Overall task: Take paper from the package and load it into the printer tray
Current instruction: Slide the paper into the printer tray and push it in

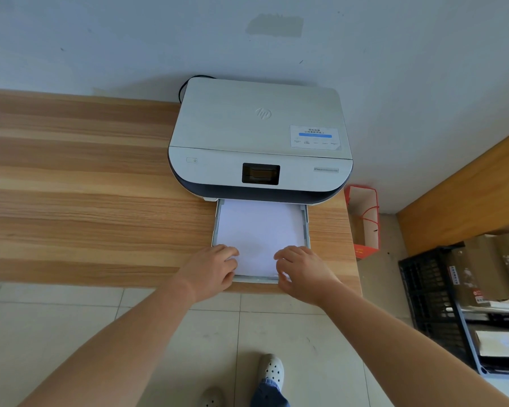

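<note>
Currently white paper stack (259, 230) lies flat in pulled-out tray (306, 227) at printer (259, 136) front on wooden tabletop (86, 186), w/ left hand (210, 268) & right hand (301, 273) fingers spread, resting on stack's near corners, not gripping.

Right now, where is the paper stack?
The paper stack lies in the pulled-out tray before the printer, both hands on its near edge.
</note>
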